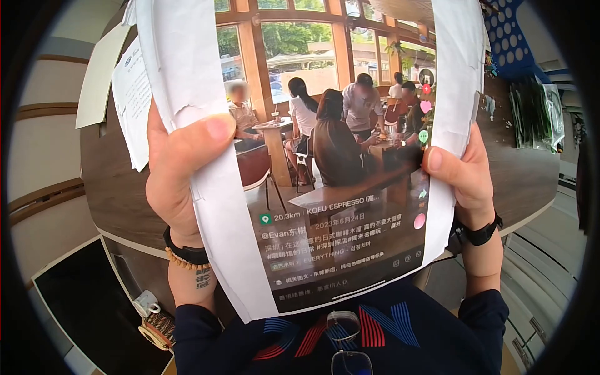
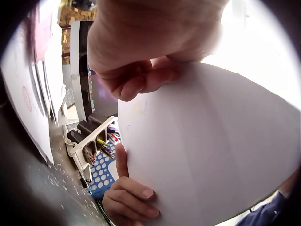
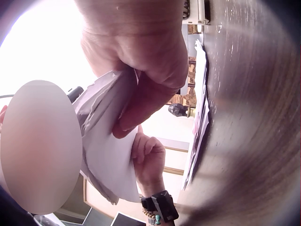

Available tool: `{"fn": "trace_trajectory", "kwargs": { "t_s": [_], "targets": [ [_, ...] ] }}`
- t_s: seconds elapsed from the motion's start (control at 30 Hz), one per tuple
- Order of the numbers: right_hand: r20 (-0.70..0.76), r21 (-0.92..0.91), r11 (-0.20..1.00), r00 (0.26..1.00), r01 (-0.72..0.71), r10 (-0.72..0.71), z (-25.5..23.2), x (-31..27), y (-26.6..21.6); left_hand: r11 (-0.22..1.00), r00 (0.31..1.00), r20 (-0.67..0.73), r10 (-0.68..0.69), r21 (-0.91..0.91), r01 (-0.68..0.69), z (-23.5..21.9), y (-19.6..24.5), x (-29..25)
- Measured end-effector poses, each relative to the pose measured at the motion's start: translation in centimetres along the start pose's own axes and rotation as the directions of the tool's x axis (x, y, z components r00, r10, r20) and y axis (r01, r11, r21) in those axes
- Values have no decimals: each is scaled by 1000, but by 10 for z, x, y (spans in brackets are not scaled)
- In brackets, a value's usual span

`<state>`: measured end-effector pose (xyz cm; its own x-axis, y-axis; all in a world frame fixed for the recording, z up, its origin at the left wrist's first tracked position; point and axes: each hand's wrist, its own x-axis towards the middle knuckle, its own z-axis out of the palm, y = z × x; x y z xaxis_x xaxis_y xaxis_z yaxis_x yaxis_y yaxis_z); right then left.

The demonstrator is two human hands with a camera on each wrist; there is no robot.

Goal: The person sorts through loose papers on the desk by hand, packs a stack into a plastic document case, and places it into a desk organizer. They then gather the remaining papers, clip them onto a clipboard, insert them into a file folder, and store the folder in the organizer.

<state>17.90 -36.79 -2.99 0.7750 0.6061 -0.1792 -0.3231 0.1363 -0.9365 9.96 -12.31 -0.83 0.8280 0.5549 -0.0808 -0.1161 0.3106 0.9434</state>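
Note:
A printed sheet (image 1: 337, 250) with a café photo and Chinese text fills the middle of the head view, on top of a thick white paper bundle with ragged, layered edges. My left hand (image 1: 178, 165) grips the bundle's left side, thumb on the front. On the opposite side my right hand (image 1: 465, 175) holds it the same way, thumb over the photo's edge. The plain white back of the paper (image 2: 202, 136) shows in the left wrist view, with fingertips of both hands curled behind it. The right wrist view shows several layers of paper (image 3: 110, 150) under my right thumb.
Loose printed papers (image 1: 131, 106) lie on the dark desk (image 1: 525, 169) at the left. Clear plastic packets (image 1: 537, 115) and a blue perforated holder (image 1: 509, 28) are at the right. A monitor (image 2: 81, 70) stands behind a pen organizer (image 2: 77, 153). A white mug (image 1: 147, 303) is at lower left.

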Motion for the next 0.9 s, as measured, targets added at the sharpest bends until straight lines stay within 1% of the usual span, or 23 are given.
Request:
{"fn": "trace_trajectory", "kwargs": {
  "t_s": [0.1,0.17,0.2,0.27,0.3,0.33,0.37,0.4,0.47,0.53,0.6,0.63,0.67,0.8,0.87,0.9],
  "targets": [
    [11,-30,999,1000,-13,13,0,0,0,999,999,18,-27,41,26,-10,-3,2],
    [19,3,1000,1000,-10,9,0,-1,-1,976,990,63,127,169,-136,-12,-9,3],
    [27,37,999,1000,-8,7,0,-1,-1,977,990,64,126,167,-136,-13,-10,3],
    [26,18,1000,999,-26,25,0,-1,-3,910,972,103,209,344,-232,-15,-10,1],
    [26,1,999,999,-42,42,0,-1,-4,911,973,103,208,342,-231,-15,-8,0],
    [24,0,999,999,-44,44,1,-1,-4,984,995,55,87,154,-94,-16,-6,0],
    [29,20,1000,999,-23,22,1,-1,-4,998,999,33,-43,-46,45,-16,-4,0],
    [36,42,999,999,0,-1,0,-2,-3,998,999,34,-43,-46,44,-13,-4,-1],
    [49,42,999,999,-15,13,0,-2,-5,1000,1000,20,-11,9,11,-10,-4,-2],
    [62,40,999,998,-32,29,2,-1,-5,1000,999,22,-27,-12,28,-13,-4,-2],
    [73,43,999,997,-10,7,2,0,-5,998,999,25,-42,-35,43,-21,-7,-4],
    [72,42,999,997,-11,8,2,0,-5,979,995,57,81,185,-90,-27,-11,-6],
    [73,38,999,997,-13,10,2,0,-5,894,974,115,193,389,-223,-32,-13,-7],
    [77,27,1000,997,-9,7,2,0,-4,892,961,158,226,364,-270,-35,-15,-7],
    [79,28,1000,997,-13,10,2,0,-5,926,976,89,200,309,-218,-30,-12,-6],
    [81,29,999,997,-15,13,2,0,-5,926,976,89,199,309,-217,-30,-12,-4]
  ]
}}
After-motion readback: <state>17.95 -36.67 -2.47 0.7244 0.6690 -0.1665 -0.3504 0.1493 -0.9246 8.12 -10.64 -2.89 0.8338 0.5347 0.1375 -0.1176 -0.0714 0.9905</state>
